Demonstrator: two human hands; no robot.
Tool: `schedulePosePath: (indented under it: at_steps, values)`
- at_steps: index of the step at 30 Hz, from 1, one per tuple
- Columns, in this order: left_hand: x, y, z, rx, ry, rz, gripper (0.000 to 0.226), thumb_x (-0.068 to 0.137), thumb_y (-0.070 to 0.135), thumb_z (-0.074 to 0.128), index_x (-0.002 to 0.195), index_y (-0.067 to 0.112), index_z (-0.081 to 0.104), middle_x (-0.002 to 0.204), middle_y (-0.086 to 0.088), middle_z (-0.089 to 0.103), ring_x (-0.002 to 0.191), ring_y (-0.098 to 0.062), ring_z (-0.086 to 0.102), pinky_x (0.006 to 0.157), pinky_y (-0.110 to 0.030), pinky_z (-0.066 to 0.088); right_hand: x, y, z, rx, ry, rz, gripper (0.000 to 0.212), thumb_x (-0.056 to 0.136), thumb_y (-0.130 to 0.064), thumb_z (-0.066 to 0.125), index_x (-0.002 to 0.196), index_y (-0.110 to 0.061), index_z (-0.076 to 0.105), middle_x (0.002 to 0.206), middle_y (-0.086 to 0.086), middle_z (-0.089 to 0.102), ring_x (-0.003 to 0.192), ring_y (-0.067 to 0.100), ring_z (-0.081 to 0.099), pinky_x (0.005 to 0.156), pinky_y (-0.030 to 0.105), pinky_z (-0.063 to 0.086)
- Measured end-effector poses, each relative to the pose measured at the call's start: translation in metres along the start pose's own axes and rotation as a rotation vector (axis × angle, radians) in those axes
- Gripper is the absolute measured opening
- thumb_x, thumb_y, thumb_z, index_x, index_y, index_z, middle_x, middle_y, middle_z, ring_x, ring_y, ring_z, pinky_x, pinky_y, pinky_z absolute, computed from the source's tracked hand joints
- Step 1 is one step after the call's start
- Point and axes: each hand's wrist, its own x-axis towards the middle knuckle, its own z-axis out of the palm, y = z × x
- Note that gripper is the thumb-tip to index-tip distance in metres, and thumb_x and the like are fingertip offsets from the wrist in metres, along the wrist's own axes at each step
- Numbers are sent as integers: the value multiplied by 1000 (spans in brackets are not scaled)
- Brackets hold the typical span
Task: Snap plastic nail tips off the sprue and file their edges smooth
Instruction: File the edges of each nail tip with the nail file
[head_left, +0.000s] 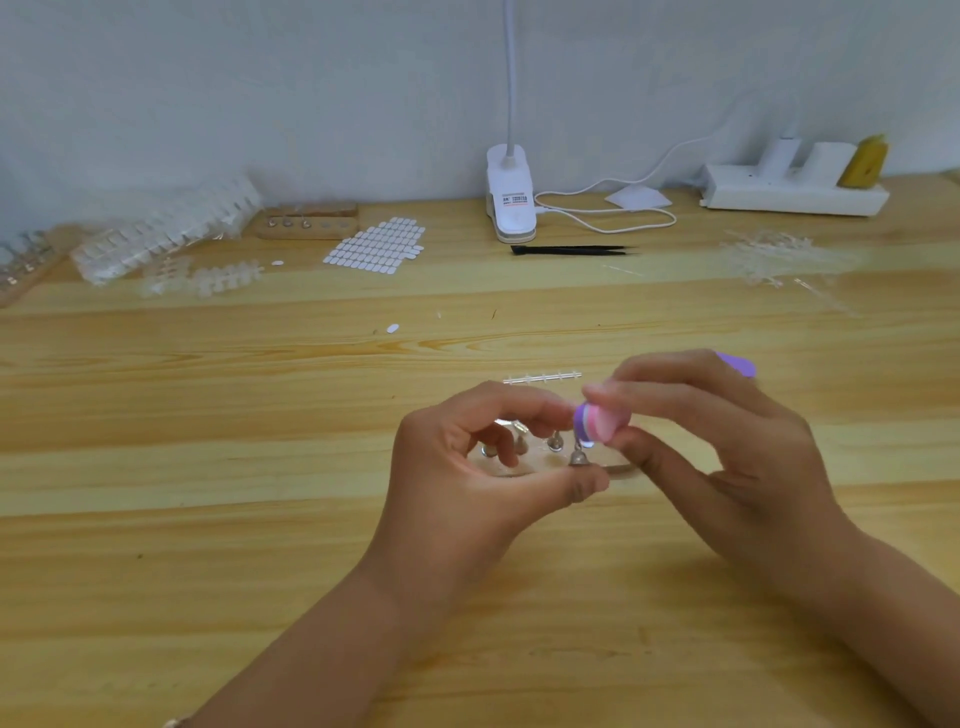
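Pinching hard, the left hand (467, 467) had one small metal peg (576, 458) caught between thumb and forefinger, its other fingers curled in loosely. This was over the middle of the bench (208, 545), closer to the near edge. On top of that peg sat a single clear nail tip (588, 445), small and hard to make out. The right hand (727, 457) closed its grip on one purple-and-pink nail file (597, 423), fingertips on top and thumb below. The file's near end lay right against the nail tip and its far end poked out behind the knuckles.

Under the left hand lay a wooden block, mostly hidden. Another peg (555, 442) stood up between the fingers; how many more there were could not be told. Just beyond the hands lay one bare sprue strip (543, 378).

Along the far edge, at the middle, stood one white clip lamp (511, 200), with one pair of black tweezers (571, 250) lying in front of it. Left of the lamp lay one sheet of white tabs (376, 247) and a second wooden block (309, 222) carrying three pegs. A heap of clear sprues (166, 228) filled the far left corner, and another scatter of sprue pieces (769, 254) lay towards the right edge. One white power strip (795, 193) sat at the far right corner. Two loose tabs (392, 328) lay on bare wood.
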Motion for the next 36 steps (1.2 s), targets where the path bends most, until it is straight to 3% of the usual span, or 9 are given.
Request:
schedulePosePath:
  at_steps: [12,14,17,20,22,25,28,32,36]
  values:
    - [0,1,-1,-20,-3,-8,34,56,20,92,85,25,77,82,6,73,72,-17,60,61,-20,44,0,-6,1,30,106,-7,23,89,-5,69,110,-13,64,109,-1,67,100,-2,62,85,7,42]
    - [-1,3,0,-17,-36,11,32,58,18,91,86,25,77,85,5,73,74,-14,60,62,-21,45,-2,-8,4,-14,91,-73,25,89,-4,69,111,-14,63,110,0,67,104,3,63,91,10,42]
    - [-1,3,-1,-40,-29,3,31,56,16,91,83,23,77,82,9,71,74,-8,58,62,-21,44,-3,3,-1,-64,57,-9,25,89,0,69,110,-14,65,106,-3,67,104,5,63,91,16,46]
    - [0,5,-1,-46,-41,9,31,57,16,90,84,24,77,82,9,71,75,-9,58,61,-24,44,-2,-3,2,-50,111,-30,26,87,0,70,109,-12,65,103,-6,66,102,-3,60,89,8,40]
    - [0,6,0,-22,-61,22,31,59,16,90,85,25,77,82,7,71,76,-11,59,62,-26,45,-4,-5,6,-70,97,-112,23,89,-1,68,109,-13,66,107,-4,66,105,4,62,96,13,40]
    - [-1,3,-3,-32,-30,-4,30,57,17,91,82,25,77,80,10,70,75,-15,59,63,-27,45,-3,2,1,-71,64,-41,24,90,0,66,109,-14,63,104,-2,66,102,7,62,92,18,45]
    - [0,5,-2,-18,-35,10,30,58,19,91,84,24,77,81,6,71,76,-16,60,62,-30,46,-1,-6,4,-50,131,-52,24,91,-3,67,110,-16,60,103,-11,64,105,-4,59,91,8,39]
    - [-1,5,-3,-5,-44,24,30,58,16,91,82,24,77,79,9,70,75,-9,59,62,-26,45,-4,0,3,-77,67,-29,22,92,-2,66,108,-16,61,102,-5,65,103,4,61,93,17,44]
    - [-1,6,0,46,-31,55,29,59,19,91,85,26,77,82,11,71,75,-7,59,63,-22,45,-1,-8,5,-62,134,-81,24,92,-4,64,110,-20,60,105,-13,62,106,-1,58,96,11,38]
